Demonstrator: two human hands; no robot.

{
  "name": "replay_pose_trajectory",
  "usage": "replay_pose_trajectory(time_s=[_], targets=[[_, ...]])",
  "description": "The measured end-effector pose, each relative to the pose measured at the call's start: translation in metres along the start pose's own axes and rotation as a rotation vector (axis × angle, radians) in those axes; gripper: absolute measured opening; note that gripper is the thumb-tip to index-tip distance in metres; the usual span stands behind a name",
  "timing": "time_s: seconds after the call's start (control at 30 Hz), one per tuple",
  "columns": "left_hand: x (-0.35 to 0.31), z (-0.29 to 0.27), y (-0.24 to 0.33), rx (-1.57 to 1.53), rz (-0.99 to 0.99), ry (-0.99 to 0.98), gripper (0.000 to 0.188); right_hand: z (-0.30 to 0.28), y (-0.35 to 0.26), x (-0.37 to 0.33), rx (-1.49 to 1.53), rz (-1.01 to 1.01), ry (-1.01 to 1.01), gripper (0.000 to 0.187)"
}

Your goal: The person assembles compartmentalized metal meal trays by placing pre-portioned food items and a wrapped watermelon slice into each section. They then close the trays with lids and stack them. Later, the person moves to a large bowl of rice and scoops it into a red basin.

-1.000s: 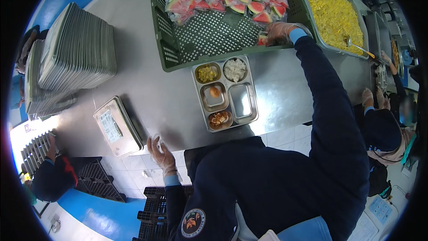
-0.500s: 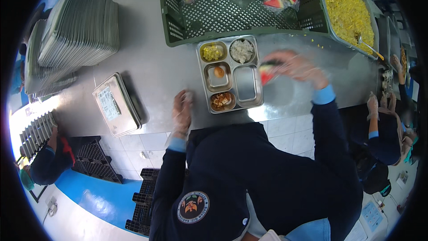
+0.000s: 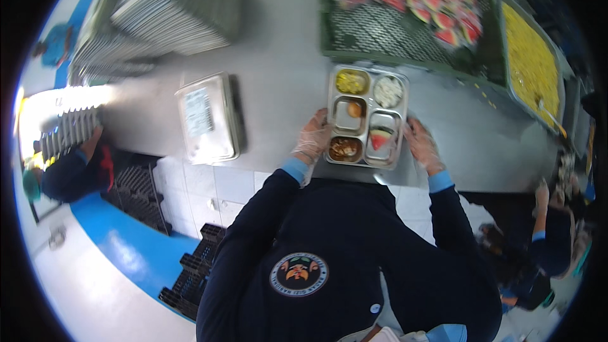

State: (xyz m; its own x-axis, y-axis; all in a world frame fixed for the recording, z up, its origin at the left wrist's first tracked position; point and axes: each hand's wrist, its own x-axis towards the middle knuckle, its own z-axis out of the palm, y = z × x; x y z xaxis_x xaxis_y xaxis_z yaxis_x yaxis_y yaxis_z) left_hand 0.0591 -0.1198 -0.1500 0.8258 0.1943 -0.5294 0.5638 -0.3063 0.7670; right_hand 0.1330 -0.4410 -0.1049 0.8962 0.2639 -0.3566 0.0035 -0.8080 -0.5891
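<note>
A steel compartment food tray (image 3: 370, 141) lies on the metal table in front of me. My left hand (image 3: 313, 136), in a clear plastic glove, grips its left edge. On the opposite edge my gloved right hand (image 3: 422, 145) has its fingers against the rim. A wrapped watermelon wedge (image 3: 379, 139) sits in the tray's lower right compartment, below the white rice (image 3: 387, 92). Down the left side are chopped yellow food (image 3: 350, 82), a small round brown item (image 3: 354, 109) and brown-sauced pieces (image 3: 342, 147).
Beyond the tray stands a green crate (image 3: 380, 38) with bagged watermelon wedges (image 3: 443, 9). A large pan of yellow food (image 3: 532, 57) with a ladle (image 3: 550, 117) is at right. Left are a lidded steel tray (image 3: 206, 120) and tall tray stacks (image 3: 177, 9). Other people work on both sides.
The watermelon wedge has gone from my right hand into the tray's compartment. Both hands have come to the tray's sides. My view has shifted, so the table things appear further right.
</note>
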Motion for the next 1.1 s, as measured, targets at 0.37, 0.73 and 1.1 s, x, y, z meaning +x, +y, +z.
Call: replay_pose_trajectory(time_s=[0.37,0.73,1.1], targets=[[-0.042,-0.054,0.058,0.073,0.563,0.613,0.039,0.029,0.019,0.004,0.206,0.135,-0.087,0.051],[0.009,-0.29,0.237,-0.049,0.91,0.925,0.044,-0.131,-0.206,0.092,0.248,-0.244,0.217,0.049],[-0.024,-0.308,0.31,-0.316,0.509,0.647,0.07,-0.166,-0.42,0.253,-0.211,-0.374,0.218,0.062]])
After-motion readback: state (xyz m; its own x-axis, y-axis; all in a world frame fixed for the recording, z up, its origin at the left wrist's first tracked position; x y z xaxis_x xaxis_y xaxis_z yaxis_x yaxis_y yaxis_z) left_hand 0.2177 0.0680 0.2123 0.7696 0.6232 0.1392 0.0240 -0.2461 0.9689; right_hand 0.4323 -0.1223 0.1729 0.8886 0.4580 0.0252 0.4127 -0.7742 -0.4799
